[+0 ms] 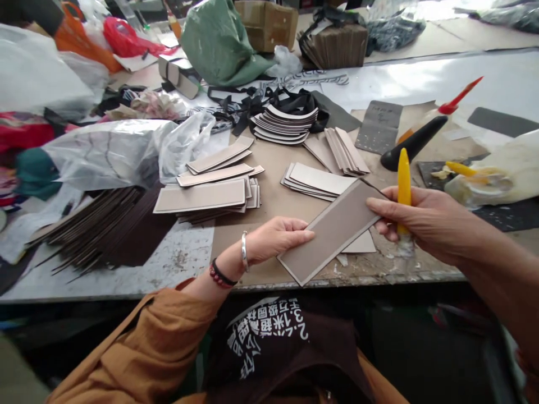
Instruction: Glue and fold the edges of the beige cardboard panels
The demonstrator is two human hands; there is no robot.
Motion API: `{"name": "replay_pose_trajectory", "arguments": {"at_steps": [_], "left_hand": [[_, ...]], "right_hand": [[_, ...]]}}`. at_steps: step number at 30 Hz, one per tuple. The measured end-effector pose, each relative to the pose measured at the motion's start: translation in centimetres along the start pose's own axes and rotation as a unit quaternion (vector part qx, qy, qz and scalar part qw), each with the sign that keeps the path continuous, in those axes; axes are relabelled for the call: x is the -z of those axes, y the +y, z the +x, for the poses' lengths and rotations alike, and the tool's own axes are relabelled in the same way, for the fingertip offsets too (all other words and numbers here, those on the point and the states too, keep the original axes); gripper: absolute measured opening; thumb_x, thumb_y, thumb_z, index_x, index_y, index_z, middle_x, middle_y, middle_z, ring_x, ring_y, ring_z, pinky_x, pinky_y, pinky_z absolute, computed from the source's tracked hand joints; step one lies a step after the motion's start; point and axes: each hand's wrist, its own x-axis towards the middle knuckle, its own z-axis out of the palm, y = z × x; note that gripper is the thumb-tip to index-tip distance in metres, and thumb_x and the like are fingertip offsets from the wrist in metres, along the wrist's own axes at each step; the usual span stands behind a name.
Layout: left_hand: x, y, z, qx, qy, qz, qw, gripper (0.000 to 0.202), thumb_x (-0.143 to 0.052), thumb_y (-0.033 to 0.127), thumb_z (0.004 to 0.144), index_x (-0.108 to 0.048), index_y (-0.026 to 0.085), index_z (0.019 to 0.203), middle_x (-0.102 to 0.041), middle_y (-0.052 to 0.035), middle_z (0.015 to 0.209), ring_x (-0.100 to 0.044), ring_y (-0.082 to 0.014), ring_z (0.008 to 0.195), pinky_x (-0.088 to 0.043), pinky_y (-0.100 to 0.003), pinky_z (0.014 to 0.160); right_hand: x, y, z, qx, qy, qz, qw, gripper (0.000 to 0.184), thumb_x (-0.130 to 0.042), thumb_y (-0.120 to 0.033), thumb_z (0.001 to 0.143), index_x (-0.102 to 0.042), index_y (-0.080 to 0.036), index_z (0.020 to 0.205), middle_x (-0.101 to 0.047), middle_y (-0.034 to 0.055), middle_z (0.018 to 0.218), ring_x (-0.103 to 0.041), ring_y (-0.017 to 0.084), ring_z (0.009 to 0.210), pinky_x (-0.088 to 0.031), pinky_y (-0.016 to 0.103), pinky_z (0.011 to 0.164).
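Observation:
My left hand (275,240), with a bracelet at the wrist, pinches the lower left part of a flat beige rectangular panel (330,233) with a pale border. My right hand (421,216) grips the panel's upper right end between thumb and fingers. It also holds a yellow-handled glue brush (404,185), whose whitish, glue-caked end points down. The panel is tilted above the table's front edge, partly covering a paler piece (362,242) beneath it. Just behind lies a small stack of pale panels (318,178).
To the left are more beige panels (202,196) and a fanned pile of dark strips (101,224). Curved pieces (286,123) are stacked at the middle back. A black cone-shaped object (415,143) and a red-tipped bottle (461,95) stand right. Plastic bags (113,148) crowd the left side.

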Motion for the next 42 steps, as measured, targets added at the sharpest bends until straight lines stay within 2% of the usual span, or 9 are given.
{"name": "replay_pose_trajectory", "arguments": {"at_steps": [6,11,17,22,26,30,34,38,42], "left_hand": [[-1.9,-1.5,-0.4,-0.053,0.085,-0.02,0.995,0.035,-0.07,0.046,0.063,-0.06,0.013,0.071,-0.059,0.0028,0.06,-0.05,-0.006,0.051,-0.037,-0.017,0.049],[-2.8,-2.5,-0.8,-0.052,0.088,-0.064,0.993,0.044,-0.071,0.051,0.061,-0.062,0.013,0.083,-0.065,-0.0006,0.067,-0.057,-0.0109,0.059,-0.045,-0.021,0.057],[-3.1,-3.6,-1.2,-0.059,0.072,-0.036,0.995,0.042,-0.063,0.05,0.072,-0.06,0.013,0.091,-0.066,-0.0034,0.075,-0.058,-0.0114,0.064,-0.046,-0.022,0.061],[-3.9,-3.1,-0.6,-0.067,0.059,-0.089,0.992,0.049,-0.067,0.047,0.07,-0.053,0.017,0.106,-0.065,-0.0031,0.088,-0.059,-0.0125,0.07,-0.048,-0.026,0.067],[-4.5,-2.8,0.4,-0.099,0.099,-0.084,0.987,0.042,-0.066,0.05,0.07,-0.055,0.016,0.091,-0.062,-0.0012,0.076,-0.056,-0.0114,0.064,-0.046,-0.024,0.062],[-4.9,-2.9,0.9,-0.135,0.108,-0.058,0.983,0.033,-0.059,0.046,0.077,-0.054,0.017,0.092,-0.061,-0.0013,0.08,-0.055,-0.0122,0.068,-0.046,-0.025,0.065],[-5.0,-3.0,0.9,-0.156,0.111,-0.02,0.981,0.031,-0.054,0.045,0.081,-0.053,0.017,0.094,-0.062,-0.0026,0.082,-0.054,-0.0126,0.069,-0.046,-0.025,0.065],[-5.1,-3.2,1.2,-0.182,0.149,0.017,0.972,0.029,-0.053,0.044,0.081,-0.054,0.017,0.092,-0.061,-0.0026,0.083,-0.054,-0.0133,0.073,-0.046,-0.025,0.067],[-5.0,-3.1,2.0,-0.169,0.169,-0.047,0.97,0.028,-0.059,0.042,0.077,-0.055,0.017,0.09,-0.063,-0.001,0.079,-0.055,-0.0128,0.069,-0.045,-0.024,0.065]], "right_hand": [[-1.3,1.1,0.6,0.023,0.0,0.043,0.999,0.039,-0.076,-0.045,0.061,-0.053,-0.015,0.071,-0.05,-0.0036,0.054,-0.045,0.005,0.042,-0.034,0.014,0.035],[-1.4,1.6,0.3,0.041,-0.046,0.034,0.998,0.038,-0.069,-0.047,0.067,-0.052,-0.014,0.078,-0.047,-0.0054,0.056,-0.041,0.004,0.041,-0.032,0.014,0.035],[-1.5,1.6,-0.1,0.051,-0.052,-0.014,0.997,0.037,-0.063,-0.049,0.071,-0.049,-0.015,0.078,-0.045,-0.0074,0.049,-0.04,0.005,0.04,-0.032,0.014,0.035],[-2.1,1.3,-0.4,0.058,-0.049,-0.051,0.996,0.034,-0.061,-0.046,0.07,-0.048,-0.015,0.076,-0.045,-0.0072,0.048,-0.041,0.006,0.039,-0.032,0.016,0.034],[-2.6,1.1,-0.6,0.07,-0.044,-0.024,0.996,0.034,-0.065,-0.044,0.068,-0.047,-0.017,0.073,-0.044,-0.0078,0.048,-0.04,0.005,0.039,-0.032,0.016,0.034],[-2.7,1.4,-0.7,0.05,-0.065,0.046,0.996,0.037,-0.066,-0.047,0.069,-0.045,-0.017,0.068,-0.044,-0.0075,0.049,-0.039,0.004,0.038,-0.031,0.015,0.034],[-2.8,1.8,-0.7,0.056,-0.067,0.032,0.996,0.036,-0.063,-0.048,0.071,-0.049,-0.015,0.071,-0.044,-0.0069,0.05,-0.037,0.003,0.037,-0.029,0.015,0.033],[-3.0,1.7,-0.3,0.079,-0.069,0.002,0.994,0.032,-0.06,-0.046,0.073,-0.05,-0.015,0.073,-0.044,-0.0069,0.05,-0.038,0.004,0.036,-0.03,0.016,0.032],[-3.0,1.4,0.7,0.083,-0.052,-0.01,0.995,0.028,-0.062,-0.041,0.072,-0.049,-0.016,0.069,-0.042,-0.0072,0.047,-0.037,0.005,0.035,-0.03,0.016,0.032]]}}
